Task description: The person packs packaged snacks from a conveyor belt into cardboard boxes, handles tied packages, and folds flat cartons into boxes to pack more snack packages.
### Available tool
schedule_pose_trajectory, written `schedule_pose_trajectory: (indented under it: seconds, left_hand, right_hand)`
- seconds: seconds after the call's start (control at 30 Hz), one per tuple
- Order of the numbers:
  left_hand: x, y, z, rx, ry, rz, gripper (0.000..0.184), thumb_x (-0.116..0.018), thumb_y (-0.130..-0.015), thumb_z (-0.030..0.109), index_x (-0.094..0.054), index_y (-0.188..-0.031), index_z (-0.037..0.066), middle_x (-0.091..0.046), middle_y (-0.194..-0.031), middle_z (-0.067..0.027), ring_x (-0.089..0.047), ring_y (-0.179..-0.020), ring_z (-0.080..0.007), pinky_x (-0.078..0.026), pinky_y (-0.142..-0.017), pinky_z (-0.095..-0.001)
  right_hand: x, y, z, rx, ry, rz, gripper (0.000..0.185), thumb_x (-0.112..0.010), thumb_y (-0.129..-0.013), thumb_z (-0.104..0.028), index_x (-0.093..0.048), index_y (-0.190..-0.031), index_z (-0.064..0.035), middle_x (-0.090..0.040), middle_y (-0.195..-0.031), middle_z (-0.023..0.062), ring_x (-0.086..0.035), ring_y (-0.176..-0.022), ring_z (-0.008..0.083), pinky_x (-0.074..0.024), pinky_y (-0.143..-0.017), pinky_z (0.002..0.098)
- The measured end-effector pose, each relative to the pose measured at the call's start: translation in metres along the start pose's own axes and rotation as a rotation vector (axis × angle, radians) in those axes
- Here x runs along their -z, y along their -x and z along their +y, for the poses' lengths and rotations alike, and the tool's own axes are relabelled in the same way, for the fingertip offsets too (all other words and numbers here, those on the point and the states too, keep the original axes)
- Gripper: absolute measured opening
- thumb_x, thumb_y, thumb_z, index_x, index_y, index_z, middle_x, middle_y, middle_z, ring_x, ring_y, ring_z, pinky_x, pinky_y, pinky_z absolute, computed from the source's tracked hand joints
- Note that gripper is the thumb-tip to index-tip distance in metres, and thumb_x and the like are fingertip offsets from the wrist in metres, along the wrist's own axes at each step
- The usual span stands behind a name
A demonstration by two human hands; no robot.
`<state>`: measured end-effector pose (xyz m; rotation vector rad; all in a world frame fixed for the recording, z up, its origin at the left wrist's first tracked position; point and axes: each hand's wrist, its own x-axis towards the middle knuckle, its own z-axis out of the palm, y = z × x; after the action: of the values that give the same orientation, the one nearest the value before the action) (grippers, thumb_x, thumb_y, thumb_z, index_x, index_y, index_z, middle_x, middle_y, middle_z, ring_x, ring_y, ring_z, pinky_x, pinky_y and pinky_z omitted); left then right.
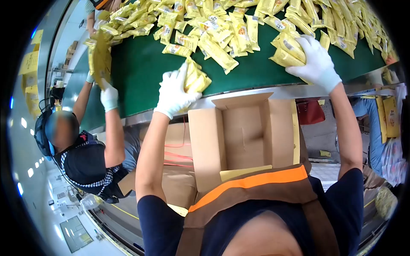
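Both my hands wear white gloves over the green belt (141, 77). My left hand (173, 91) is closed round a few yellow packets (197, 80) at the belt's near edge. Farther right, my right hand (315, 62) grips more yellow packets (288, 49), its fingers curled over their right side. A heap of yellow packets (213, 27) lies on the belt between and beyond my hands. Below them, close to my body, an open cardboard box (243, 136) stands with its flaps spread; its brown bottom shows and no packets are visible inside.
At the left a co-worker (85, 158) in gloves holds a yellow carton (100, 57) over the belt. A metal rail (209, 102) edges the belt. Brown cartons (177, 183) lie left of the open box, a red bag (310, 112) to its right. Another person's blue-clad leg (372, 128) shows far right.
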<state>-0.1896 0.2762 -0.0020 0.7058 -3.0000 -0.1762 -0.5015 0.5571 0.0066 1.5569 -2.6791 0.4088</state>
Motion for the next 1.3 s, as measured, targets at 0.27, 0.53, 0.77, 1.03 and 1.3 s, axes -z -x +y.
schedule_pose_trajectory:
  seconds: [0.27,0.53,0.77,1.03,1.3]
  left_hand:
    - [-0.007,-0.017,-0.004,0.243,-0.140,-0.180,0.120,-0.074,-0.057,0.065,-0.025,-0.153,0.014,-0.045,-0.140,-0.0243,-0.052,-0.119,-0.0401,-0.043,-0.100,-0.0435]
    - [0.007,0.007,0.009,0.280,0.016,-0.192,0.112,-0.076,-0.059,0.052,-0.026,-0.153,0.018,-0.055,-0.118,-0.0238,-0.058,-0.107,-0.0391,-0.048,-0.093,-0.0421]
    - [0.075,0.062,0.035,0.189,1.634,-0.019,0.077,-0.074,-0.076,0.019,-0.039,-0.142,0.003,-0.056,-0.127,-0.0104,-0.058,-0.114,-0.0242,-0.049,-0.095,-0.0384]
    - [0.062,0.040,0.127,-0.282,0.677,-0.771,0.105,-0.077,-0.066,0.036,-0.024,-0.153,0.011,-0.056,-0.125,-0.0183,-0.056,-0.116,-0.0315,-0.044,-0.098,-0.0360]
    - [-0.010,0.050,0.169,-0.420,-0.171,-0.290,0.094,-0.076,-0.059,0.041,-0.042,-0.145,0.023,-0.055,-0.112,-0.0217,-0.056,-0.104,-0.0368,-0.045,-0.086,-0.0459]
  right_hand:
    - [-0.017,0.000,-0.006,-0.063,0.056,-0.294,0.093,-0.075,-0.064,-0.047,-0.039,-0.144,-0.0159,-0.047,-0.134,0.0168,-0.049,-0.122,0.0366,-0.0430,-0.100,0.0432]
    - [0.033,0.021,-0.030,-0.079,-1.154,-0.281,0.095,-0.077,-0.066,-0.038,-0.035,-0.147,-0.0112,-0.055,-0.120,0.0196,-0.054,-0.116,0.0358,-0.0445,-0.099,0.0392]
    - [0.024,0.065,-0.161,0.817,0.064,-0.581,0.069,-0.078,-0.064,-0.030,-0.057,-0.127,-0.0133,-0.058,-0.107,0.0139,-0.058,-0.099,0.0276,-0.0429,-0.080,0.0379]
    - [-0.088,0.128,-0.183,0.469,-0.562,-0.778,0.068,-0.072,-0.077,-0.031,-0.048,-0.137,-0.0094,-0.049,-0.141,0.0174,-0.047,-0.130,0.0328,-0.0406,-0.107,0.0412]
    - [-0.067,0.170,-0.195,0.770,0.018,-0.495,0.067,-0.068,-0.072,-0.033,-0.053,-0.133,-0.0109,-0.054,-0.119,0.0224,-0.058,-0.101,0.0370,-0.0497,-0.076,0.0455]
